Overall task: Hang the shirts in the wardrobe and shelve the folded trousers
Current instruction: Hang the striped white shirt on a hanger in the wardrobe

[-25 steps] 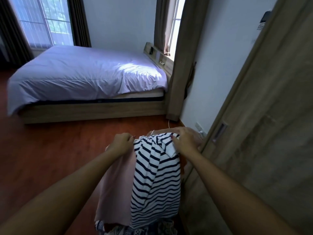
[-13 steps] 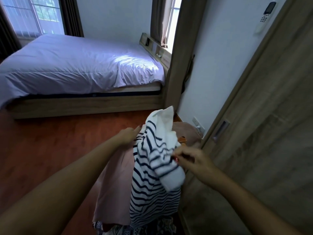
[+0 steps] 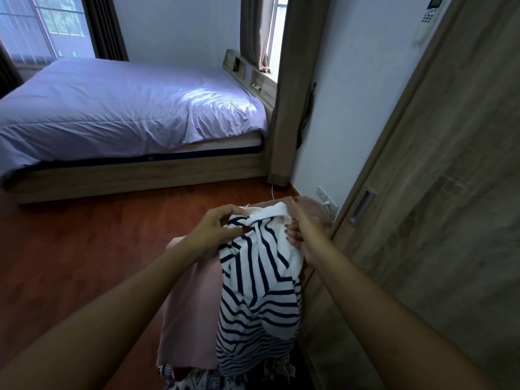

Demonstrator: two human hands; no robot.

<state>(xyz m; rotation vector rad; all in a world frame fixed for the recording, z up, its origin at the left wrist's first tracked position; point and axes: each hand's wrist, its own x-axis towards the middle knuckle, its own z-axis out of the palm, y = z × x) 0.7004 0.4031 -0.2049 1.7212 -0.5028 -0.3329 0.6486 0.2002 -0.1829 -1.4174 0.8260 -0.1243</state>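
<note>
Your left grip (image 3: 216, 232) is curled tight round the top of the striped shirt (image 3: 259, 291), near its white collar. Your right grip (image 3: 305, 229) pinches the other side of the collar, with the fingers bent over the white edge. The shirt is white with dark blue lines. It is up in front of you, between your two arms, and the rest of it hangs down. A pink cloth (image 3: 191, 319) hangs just beside it on the left, touching it. Below both is a patterned cloth (image 3: 213, 381) in black and white. It is cut off at the edge, so I cannot tell what it is. The wardrobe door (image 3: 450, 220) is just to your right, and it looks closed. A bed (image 3: 126, 108) with a purple cover stands well apart, across the red-brown floor (image 3: 70, 249).
</note>
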